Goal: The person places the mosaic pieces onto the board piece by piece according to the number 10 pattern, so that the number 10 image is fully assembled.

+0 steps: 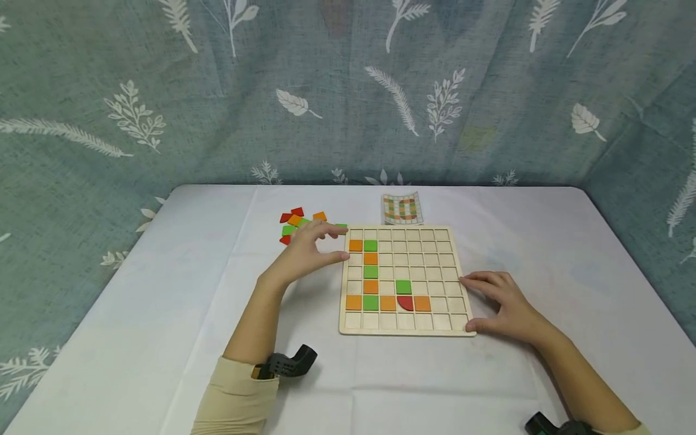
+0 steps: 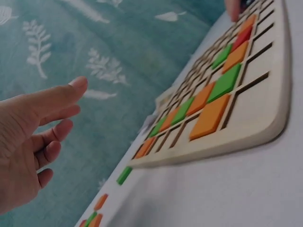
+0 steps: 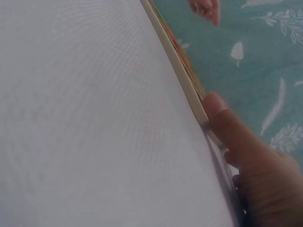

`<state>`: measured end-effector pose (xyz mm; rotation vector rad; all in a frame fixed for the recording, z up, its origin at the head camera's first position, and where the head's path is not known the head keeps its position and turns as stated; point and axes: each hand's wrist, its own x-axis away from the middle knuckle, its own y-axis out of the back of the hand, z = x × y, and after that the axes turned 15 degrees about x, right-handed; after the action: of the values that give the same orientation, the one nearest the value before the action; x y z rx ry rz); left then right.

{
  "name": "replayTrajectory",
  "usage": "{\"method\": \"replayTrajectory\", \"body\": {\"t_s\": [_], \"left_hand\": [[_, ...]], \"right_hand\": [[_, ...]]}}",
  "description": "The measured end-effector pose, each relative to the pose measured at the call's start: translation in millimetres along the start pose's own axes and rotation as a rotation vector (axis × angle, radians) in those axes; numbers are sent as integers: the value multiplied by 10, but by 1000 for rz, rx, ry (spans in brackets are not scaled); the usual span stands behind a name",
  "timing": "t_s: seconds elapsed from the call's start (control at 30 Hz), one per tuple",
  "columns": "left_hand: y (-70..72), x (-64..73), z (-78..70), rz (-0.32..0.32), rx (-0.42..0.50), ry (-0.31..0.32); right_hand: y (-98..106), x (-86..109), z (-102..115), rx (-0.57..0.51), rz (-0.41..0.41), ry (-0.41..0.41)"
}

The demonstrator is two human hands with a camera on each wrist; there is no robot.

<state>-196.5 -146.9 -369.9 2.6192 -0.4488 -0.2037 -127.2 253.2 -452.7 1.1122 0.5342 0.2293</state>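
While my right hand (image 1: 508,305) lies along the right edge of a wooden grid board (image 1: 402,260), its thumb and fingertips spread apart and touching the rim, my left hand (image 1: 310,254) hovers by the far left corner, thumb and fingers parted with nothing between them. From my head the left thumb seems to meet the board; the left-wrist view shows a gap.

The board sits flat on a white-covered counter (image 1: 304,399). Orange and green square tiles (image 1: 370,272) run down its second column, with more along the near part, where a red curved piece (image 1: 405,302) lies.

My left hand partly covers a heap of loose tiles (image 1: 294,220), so I cannot count them; the left-wrist view cuts them off at the bottom. Behind the board lies a small pattern card (image 1: 402,209), its details too tiny to read.

The right-wrist view catches the board nearly edge-on, its colours blurred, my fingers mostly hidden past the thumb. My right wrist camera (image 1: 560,426) is cropped by the bottom edge.
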Motion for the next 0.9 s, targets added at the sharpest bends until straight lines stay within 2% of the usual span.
{"method": "replayTrajectory", "body": {"t_s": [0.2,0.37,0.47,0.63,0.9], "left_hand": [[233,53,130,-58,17,49],[373,85,247,-121,3,71],[443,91,343,-158,-1,107],[520,81,500,-211,16,200],[525,57,666,-262,-103,289]], "right_hand": [[-5,-8,14,2,5,-3],[4,-21,19,1,6,-6],[9,-24,19,-1,13,-12],[12,-29,16,-7,12,-9],[13,-18,11,-7,0,4]]}}
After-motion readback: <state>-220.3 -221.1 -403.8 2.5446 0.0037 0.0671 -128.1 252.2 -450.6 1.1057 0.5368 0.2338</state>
